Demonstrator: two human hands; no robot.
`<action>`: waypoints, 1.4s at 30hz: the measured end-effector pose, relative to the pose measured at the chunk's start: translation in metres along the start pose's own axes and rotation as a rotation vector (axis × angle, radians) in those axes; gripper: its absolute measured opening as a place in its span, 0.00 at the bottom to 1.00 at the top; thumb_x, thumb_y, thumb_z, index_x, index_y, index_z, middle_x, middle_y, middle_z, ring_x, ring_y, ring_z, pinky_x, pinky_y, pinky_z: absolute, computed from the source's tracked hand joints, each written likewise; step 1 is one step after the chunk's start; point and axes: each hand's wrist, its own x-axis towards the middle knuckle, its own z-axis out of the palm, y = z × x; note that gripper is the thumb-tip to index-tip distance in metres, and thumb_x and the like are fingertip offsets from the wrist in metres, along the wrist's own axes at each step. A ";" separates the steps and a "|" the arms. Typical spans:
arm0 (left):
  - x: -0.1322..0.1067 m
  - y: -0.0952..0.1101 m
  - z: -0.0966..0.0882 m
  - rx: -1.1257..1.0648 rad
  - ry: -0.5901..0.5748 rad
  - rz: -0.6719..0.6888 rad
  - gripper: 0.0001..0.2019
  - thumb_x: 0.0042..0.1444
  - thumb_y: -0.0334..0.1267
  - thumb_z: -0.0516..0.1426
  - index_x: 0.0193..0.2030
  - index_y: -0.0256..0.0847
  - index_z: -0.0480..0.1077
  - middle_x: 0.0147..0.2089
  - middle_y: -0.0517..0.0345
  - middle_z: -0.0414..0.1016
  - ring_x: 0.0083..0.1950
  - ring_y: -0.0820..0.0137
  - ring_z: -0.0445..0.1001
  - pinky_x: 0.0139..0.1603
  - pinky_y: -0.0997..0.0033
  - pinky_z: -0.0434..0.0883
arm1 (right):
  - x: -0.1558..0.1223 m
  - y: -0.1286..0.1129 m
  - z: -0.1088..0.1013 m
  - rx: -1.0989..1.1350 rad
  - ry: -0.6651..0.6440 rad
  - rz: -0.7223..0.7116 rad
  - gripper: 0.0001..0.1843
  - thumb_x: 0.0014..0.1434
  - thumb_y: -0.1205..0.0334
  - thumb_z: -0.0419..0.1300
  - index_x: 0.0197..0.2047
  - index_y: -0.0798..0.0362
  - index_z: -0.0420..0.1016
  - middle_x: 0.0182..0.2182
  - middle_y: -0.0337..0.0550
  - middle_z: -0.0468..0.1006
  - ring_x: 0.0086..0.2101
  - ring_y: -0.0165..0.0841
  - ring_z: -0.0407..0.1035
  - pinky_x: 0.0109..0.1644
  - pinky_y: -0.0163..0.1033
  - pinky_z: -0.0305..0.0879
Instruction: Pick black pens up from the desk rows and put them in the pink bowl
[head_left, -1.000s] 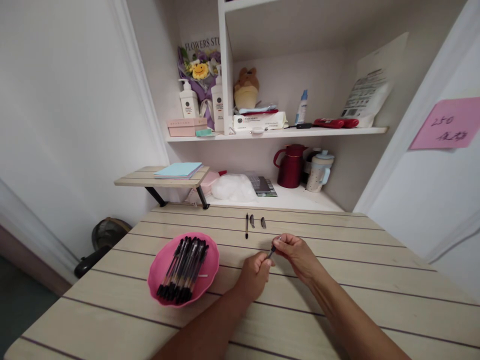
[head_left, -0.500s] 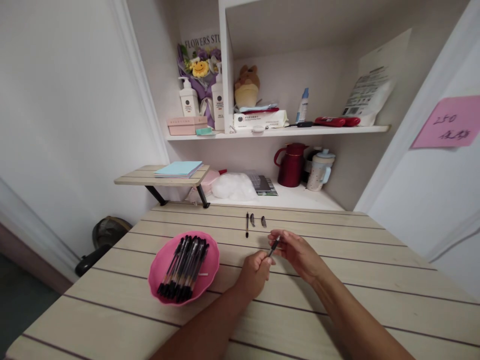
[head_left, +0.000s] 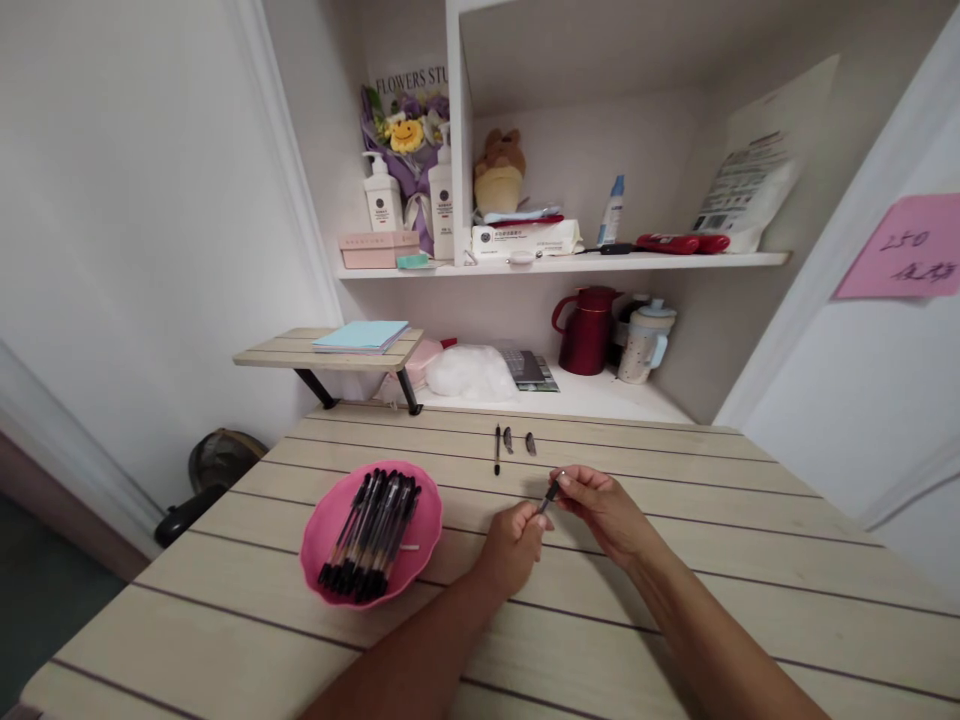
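My left hand is closed round the barrel of a black pen, which slants up to the right. At the pen's upper end, the thumb and fingertips of my right hand pinch around the tip. Beyond my hands, another black pen lies on the wooden table, pointing away from me. Two small dark pieces that look like pen caps, one beside that pen and the other further right, rest there too. Left of my hands stands a pink bowl holding several black pens.
A small raised stand with blue paper is at the back left. Behind the table, a red jug and a speckled cup stand under a white shelf. A cloudy plastic bag lies near them.
My right thumb and fingertips have closed in on the pen's tip, which was bare before. My left hand keeps its hold. The view has shifted slightly.
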 end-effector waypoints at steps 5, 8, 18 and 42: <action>-0.001 0.004 0.002 -0.050 0.030 -0.034 0.12 0.54 0.43 0.48 0.31 0.37 0.65 0.16 0.67 0.56 0.18 0.79 0.53 0.22 0.77 0.51 | 0.007 0.006 -0.002 -0.048 -0.018 -0.015 0.16 0.41 0.52 0.67 0.28 0.55 0.74 0.25 0.41 0.75 0.25 0.27 0.65 0.31 0.34 0.62; 0.001 0.003 0.004 -0.155 0.097 -0.093 0.12 0.53 0.45 0.48 0.30 0.37 0.64 0.15 0.69 0.55 0.17 0.80 0.49 0.20 0.78 0.48 | 0.026 0.007 -0.004 -0.182 0.038 -0.047 0.20 0.49 0.45 0.58 0.36 0.54 0.73 0.31 0.45 0.76 0.29 0.31 0.69 0.32 0.35 0.64; 0.006 -0.007 0.005 -0.288 0.123 -0.117 0.12 0.52 0.45 0.49 0.28 0.38 0.61 0.13 0.70 0.54 0.14 0.81 0.47 0.19 0.78 0.45 | 0.128 0.014 0.012 -0.935 0.402 -0.075 0.18 0.43 0.59 0.61 0.38 0.60 0.71 0.37 0.62 0.76 0.45 0.48 0.67 0.44 0.43 0.60; 0.003 -0.001 0.002 -0.223 0.073 -0.084 0.14 0.52 0.47 0.49 0.30 0.37 0.63 0.14 0.69 0.55 0.14 0.81 0.47 0.19 0.77 0.45 | 0.029 -0.024 0.010 -0.086 0.103 -0.326 0.18 0.44 0.51 0.64 0.36 0.53 0.69 0.24 0.38 0.71 0.22 0.26 0.61 0.24 0.32 0.56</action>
